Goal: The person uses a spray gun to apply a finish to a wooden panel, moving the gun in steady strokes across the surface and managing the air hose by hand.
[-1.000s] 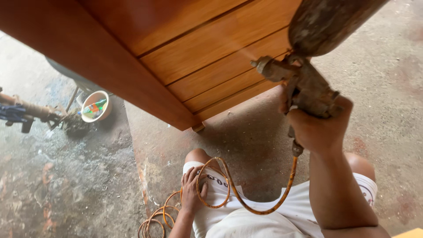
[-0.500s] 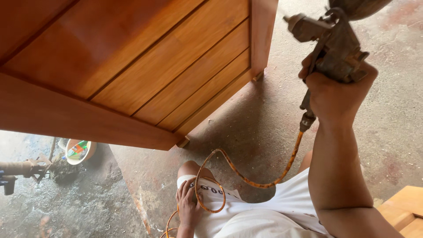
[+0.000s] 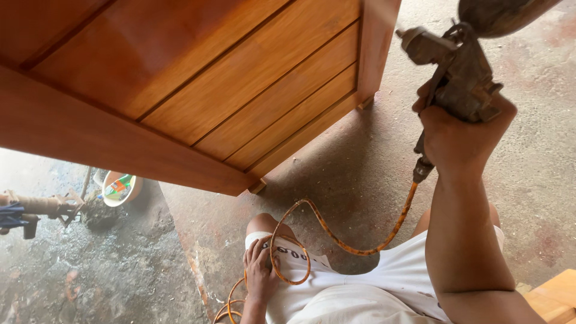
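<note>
My right hand [image 3: 462, 141] is wrapped tight around the grip of the spray gun [image 3: 453, 69], nozzle facing the wooden cabinet [image 3: 240, 90] just to its left. The orange hose [image 3: 360, 246] drops from below that fist and loops to my left hand [image 3: 261, 279], which is closed loosely on it against my thigh.

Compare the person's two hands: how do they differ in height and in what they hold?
The right hand is raised beside the wooden cabinet, gripping a spray gun. The left hand rests low on the thigh, holding a loop of the orange hose. Both are bare, and both hold parts of one tool, since the hose runs to the gun.
</note>
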